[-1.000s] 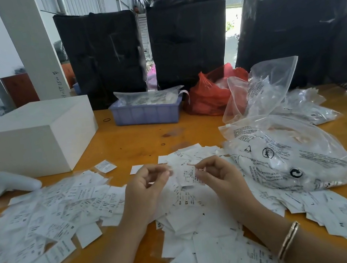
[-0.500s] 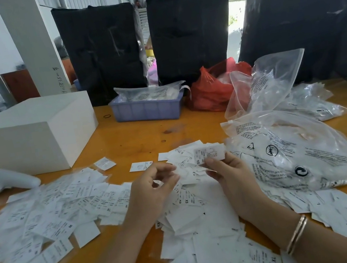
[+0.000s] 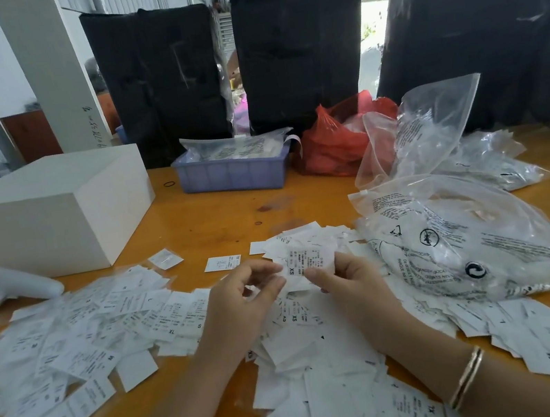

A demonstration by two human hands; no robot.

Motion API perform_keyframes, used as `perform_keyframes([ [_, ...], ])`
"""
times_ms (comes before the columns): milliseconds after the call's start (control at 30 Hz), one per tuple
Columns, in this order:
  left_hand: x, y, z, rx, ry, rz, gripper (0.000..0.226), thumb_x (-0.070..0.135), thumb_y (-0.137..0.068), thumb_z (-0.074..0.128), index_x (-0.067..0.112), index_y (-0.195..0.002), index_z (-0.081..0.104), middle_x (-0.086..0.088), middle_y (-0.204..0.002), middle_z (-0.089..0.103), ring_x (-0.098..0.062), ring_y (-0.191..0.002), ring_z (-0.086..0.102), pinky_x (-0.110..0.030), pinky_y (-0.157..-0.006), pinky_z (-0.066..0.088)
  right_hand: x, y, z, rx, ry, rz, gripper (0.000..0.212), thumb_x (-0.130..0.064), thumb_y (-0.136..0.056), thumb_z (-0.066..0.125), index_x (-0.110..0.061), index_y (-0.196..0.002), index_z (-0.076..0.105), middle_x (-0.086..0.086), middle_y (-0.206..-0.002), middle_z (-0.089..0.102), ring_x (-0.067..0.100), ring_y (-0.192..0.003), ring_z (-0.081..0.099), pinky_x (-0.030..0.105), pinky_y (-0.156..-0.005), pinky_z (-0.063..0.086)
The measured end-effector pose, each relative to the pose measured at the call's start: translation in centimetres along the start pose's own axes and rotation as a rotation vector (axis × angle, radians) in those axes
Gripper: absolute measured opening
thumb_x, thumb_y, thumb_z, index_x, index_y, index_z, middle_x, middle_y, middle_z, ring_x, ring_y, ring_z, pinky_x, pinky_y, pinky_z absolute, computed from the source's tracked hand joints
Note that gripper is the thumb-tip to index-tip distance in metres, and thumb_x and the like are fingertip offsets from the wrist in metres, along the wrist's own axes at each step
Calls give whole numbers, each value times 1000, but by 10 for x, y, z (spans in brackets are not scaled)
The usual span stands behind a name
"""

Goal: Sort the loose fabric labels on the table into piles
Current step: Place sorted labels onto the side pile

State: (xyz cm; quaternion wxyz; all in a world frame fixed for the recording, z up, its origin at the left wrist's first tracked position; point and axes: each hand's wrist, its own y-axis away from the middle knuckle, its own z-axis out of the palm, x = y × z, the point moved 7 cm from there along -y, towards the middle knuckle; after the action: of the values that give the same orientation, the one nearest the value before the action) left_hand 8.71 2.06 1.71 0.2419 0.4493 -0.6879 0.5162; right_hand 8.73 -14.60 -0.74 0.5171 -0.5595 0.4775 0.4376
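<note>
stretching across the whole lower frame, the orange wooden table (image 3: 217, 218) carries a white rectangular box (image 3: 45, 214) at upper left and a crumpled clear printed plastic bag (image 3: 468, 241) at right. loose white fabric labels (image 3: 80, 335) spread over the lower left, and a second heap (image 3: 328, 363) lies at lower centre under the forearms. at centre, the left hand (image 3: 242, 304) and right hand (image 3: 348, 283) pinch one small white label marked xs (image 3: 308, 262) between fingertips, raised just above the heap.
</note>
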Motion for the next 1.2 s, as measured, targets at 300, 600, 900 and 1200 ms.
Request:
perform_keyframes([
  [300, -3, -1, 2, -21, 1, -20, 17, 22, -83, 69, 38, -84, 64, 18, -79, 67, 7, -77, 59, -5, -63, 43, -12, 4, 6, 23, 398, -116, 29, -21, -87, 63, -14, -64, 46, -5, -57, 46, 8, -53, 41, 23, -51, 32],
  [600, -3, 0, 10, -128, -11, 1, 11, 30, -82, 68, 40, -83, 65, 28, -82, 66, 4, -79, 60, -7, -65, 45, -16, 7, 14, -11, 624, -256, 31, -20, -87, 60, -22, -63, 41, -7, -61, 45, 8, -55, 39, 21, -51, 28],
  [900, -4, 0, 5, -66, 19, -33, 14, 27, -80, 71, 40, -78, 66, 27, -84, 67, 5, -82, 61, -6, -67, 46, -20, 10, 1, 75, 474, -275, 22, -18, -84, 69, -34, -71, 61, -20, -69, 65, -4, -67, 57, 7, -60, 38],
  [1200, -5, 2, 6, -95, -1, -15, 15, 22, -82, 70, 37, -81, 68, 27, -85, 67, 6, -88, 60, -5, -71, 45, -41, 29, 29, 68, 1002, -670, 20, -26, -84, 55, -25, -78, 74, -11, -65, 67, 14, -63, 59, 33, -64, 49],
])
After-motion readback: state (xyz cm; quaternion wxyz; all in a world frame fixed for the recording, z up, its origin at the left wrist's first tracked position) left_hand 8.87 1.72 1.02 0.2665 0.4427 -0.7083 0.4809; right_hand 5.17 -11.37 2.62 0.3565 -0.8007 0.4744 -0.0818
